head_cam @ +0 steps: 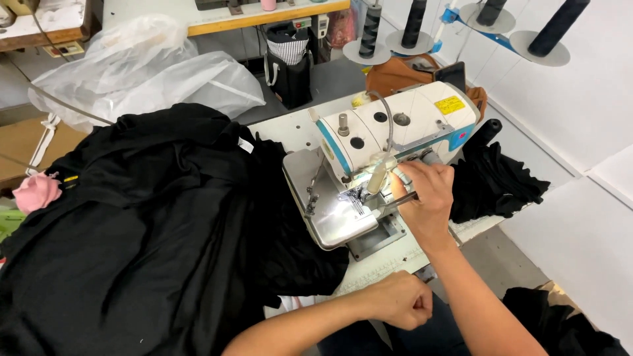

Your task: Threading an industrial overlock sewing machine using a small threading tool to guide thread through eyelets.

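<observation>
Black fabric (151, 224) lies heaped across the left of the sewing table (290, 122), beside the white overlock machine (389, 145). The right hand (425, 198) reaches the lit needle area, fingers pinched on a slim metal tool (401, 200). The left hand (402, 300), loosely fisted and holding nothing visible, rests at the table's near edge.

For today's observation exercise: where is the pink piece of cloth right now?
In the head view, the pink cloth lies at the far left edge, against the left side of the big black fabric pile, below the clear plastic bag.
</observation>
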